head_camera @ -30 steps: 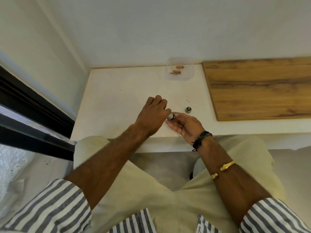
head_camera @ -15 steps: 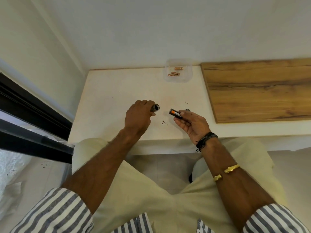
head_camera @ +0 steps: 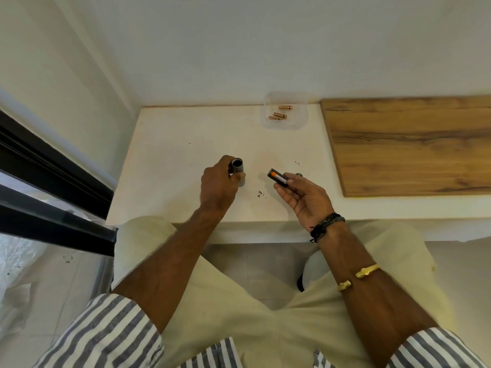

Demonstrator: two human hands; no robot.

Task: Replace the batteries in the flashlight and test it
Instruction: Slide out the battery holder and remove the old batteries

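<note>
My left hand (head_camera: 218, 185) grips the grey flashlight body (head_camera: 237, 168) upright on the white table (head_camera: 172, 160), its open end facing up and looking empty. My right hand (head_camera: 305, 196) holds a black battery holder (head_camera: 277, 177) with an orange cell in it, pinched between thumb and fingers, a short way right of the flashlight body. Behind my right fingers a small dark cap (head_camera: 299, 175) lies on the table, mostly hidden. A clear plastic tray (head_camera: 300, 120) at the back holds three copper-coloured batteries (head_camera: 279, 115).
A wooden board (head_camera: 411, 147) covers the table's right part. Small dark specks (head_camera: 260, 193) lie between my hands. A white wall rises behind the table and a dark window frame (head_camera: 53, 181) runs along the left. My legs are under the table's front edge.
My hands were together at the flashlight a second ago; they have drawn apart. The right hand pulled the battery holder out to the right, and the left stood the body upright.
</note>
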